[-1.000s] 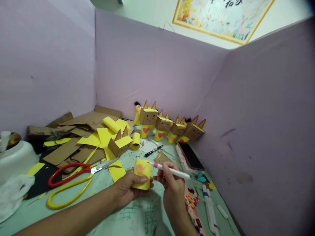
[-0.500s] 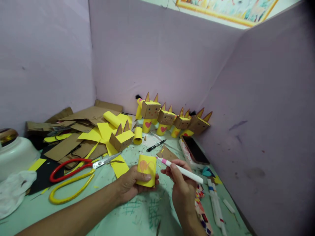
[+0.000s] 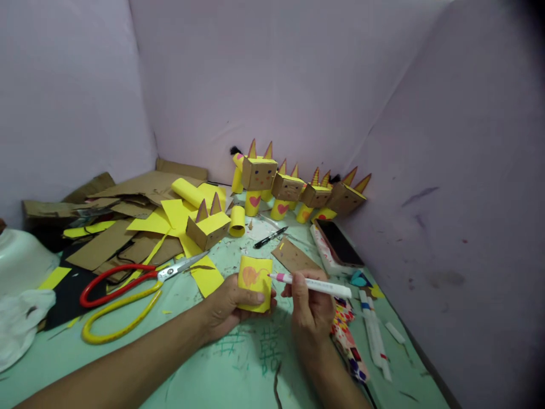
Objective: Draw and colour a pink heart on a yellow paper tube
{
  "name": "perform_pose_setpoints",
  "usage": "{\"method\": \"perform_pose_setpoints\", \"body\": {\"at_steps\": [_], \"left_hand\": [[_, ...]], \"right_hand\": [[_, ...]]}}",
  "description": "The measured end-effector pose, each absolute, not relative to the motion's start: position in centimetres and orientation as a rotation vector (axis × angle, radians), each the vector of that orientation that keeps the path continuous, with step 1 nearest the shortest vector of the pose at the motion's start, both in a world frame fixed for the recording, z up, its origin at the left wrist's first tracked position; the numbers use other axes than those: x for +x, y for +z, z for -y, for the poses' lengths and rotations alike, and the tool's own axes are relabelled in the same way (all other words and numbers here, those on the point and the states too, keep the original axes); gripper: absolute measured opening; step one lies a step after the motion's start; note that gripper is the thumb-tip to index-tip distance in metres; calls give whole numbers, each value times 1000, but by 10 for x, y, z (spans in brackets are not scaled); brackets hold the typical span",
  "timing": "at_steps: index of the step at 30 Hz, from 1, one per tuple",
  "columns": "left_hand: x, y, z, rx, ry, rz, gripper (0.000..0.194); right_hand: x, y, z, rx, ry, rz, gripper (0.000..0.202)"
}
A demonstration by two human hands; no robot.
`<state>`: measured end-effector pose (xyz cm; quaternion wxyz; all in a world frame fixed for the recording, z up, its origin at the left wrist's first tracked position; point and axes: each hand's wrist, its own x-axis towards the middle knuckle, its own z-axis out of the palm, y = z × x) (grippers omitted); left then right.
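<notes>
The yellow paper tube, slightly flattened, is held up over the front middle of the green tabletop, its face showing an orange heart-like shape and a thin curved line to the right of it. The left hand grips it from the left and below, with the thumb lying across the lower front. The right hand is closed around a white marker, whose pink end points left and whose tip is at the tube's right part; whether it touches the paper is too small to tell. Just behind the marker lies a flat cardboard piece, and beyond the tube is a black pen. Farther back and to the left, a small yellow roll stands beside a cardboard box head with two pointed ears. Open scissors with one red and one yellow handle lie left of the tube, in front of a heap of cardboard scraps and yellow paper. At the back, horned box-headed figures form a row near the lavender wall. On the right, a phone rests on a white patterned box; nearer are capped markers and a colorful patterned item. A white container sits at the far left.
</notes>
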<state>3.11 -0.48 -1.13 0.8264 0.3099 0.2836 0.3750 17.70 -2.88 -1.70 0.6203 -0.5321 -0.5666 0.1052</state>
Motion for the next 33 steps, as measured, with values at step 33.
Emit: {"method": "perform_pose_setpoints", "body": {"at_steps": [33], "left_hand": [[33, -10, 5, 634, 806, -567, 43]], "right_hand": [[169, -11, 29, -1131, 199, 1475, 11]]}}
